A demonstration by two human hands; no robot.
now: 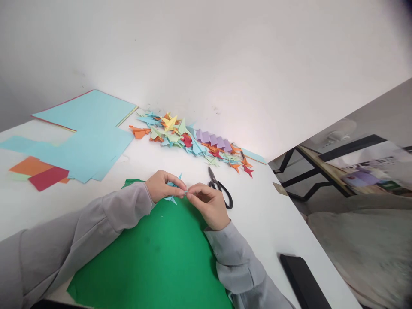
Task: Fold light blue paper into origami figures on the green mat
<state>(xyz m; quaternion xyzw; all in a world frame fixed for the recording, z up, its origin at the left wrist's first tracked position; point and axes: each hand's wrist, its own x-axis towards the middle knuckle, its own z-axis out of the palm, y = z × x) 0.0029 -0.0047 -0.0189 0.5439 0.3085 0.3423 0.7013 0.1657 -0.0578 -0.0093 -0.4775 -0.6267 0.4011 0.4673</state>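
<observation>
Two-handed: gripping, closed left hand (158, 187) first, light-blue folded paper (172, 199) over the green sheet's (144, 253) far edge, with closed right hand (210, 206) at narrow end. Likely light, thin, easily creased; best pinched gently along thicker folds.

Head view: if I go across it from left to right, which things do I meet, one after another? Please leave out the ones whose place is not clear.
Red card → left hand → scissors → blue strip → black object.
</observation>
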